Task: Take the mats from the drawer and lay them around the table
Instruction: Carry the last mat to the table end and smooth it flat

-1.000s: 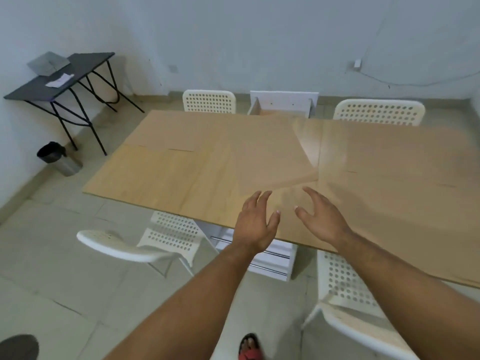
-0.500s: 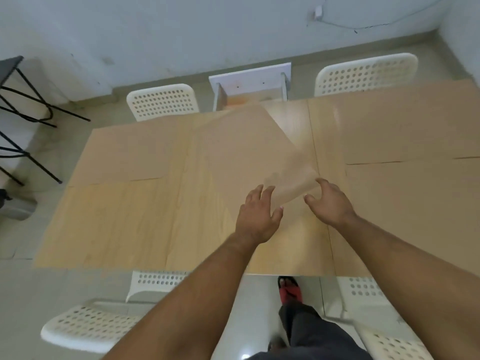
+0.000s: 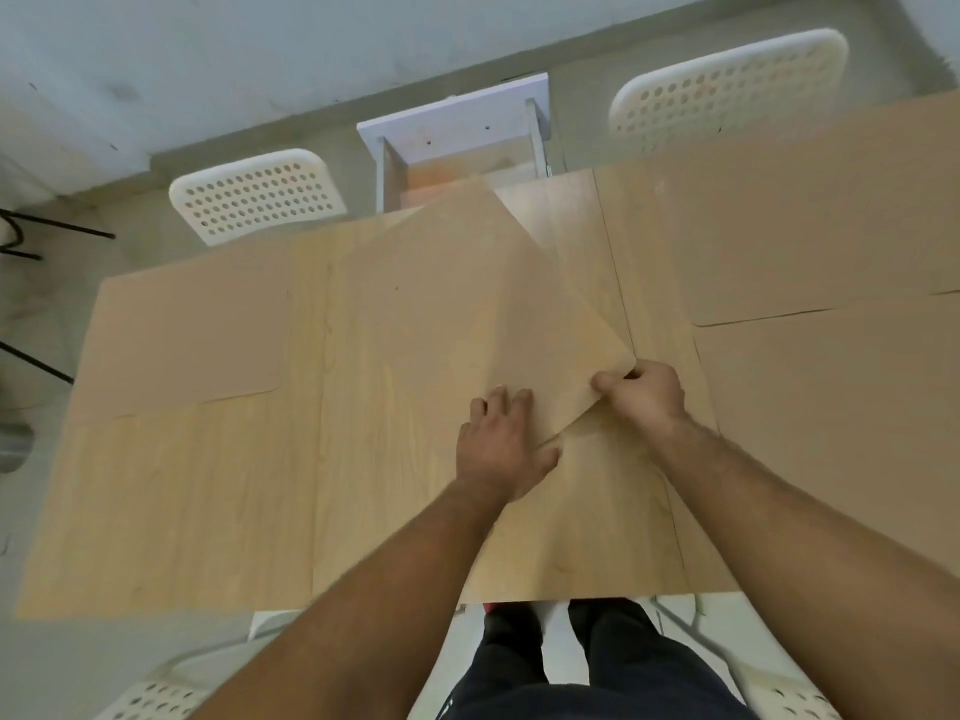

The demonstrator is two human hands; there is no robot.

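right grip [image 3: 641,394] pinches a corner of the skewed mat [image 3: 467,304]; left grip [image 3: 501,444] lies flat on it. best swing it square with the worktop [image 3: 182,511] edge.

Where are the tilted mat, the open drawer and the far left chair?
mat [image 3: 467,304], head view, middle of its tilted top face.
drawer [image 3: 454,122], head view, its white front panel.
far left chair [image 3: 257,194], head view, its white back full of holes.
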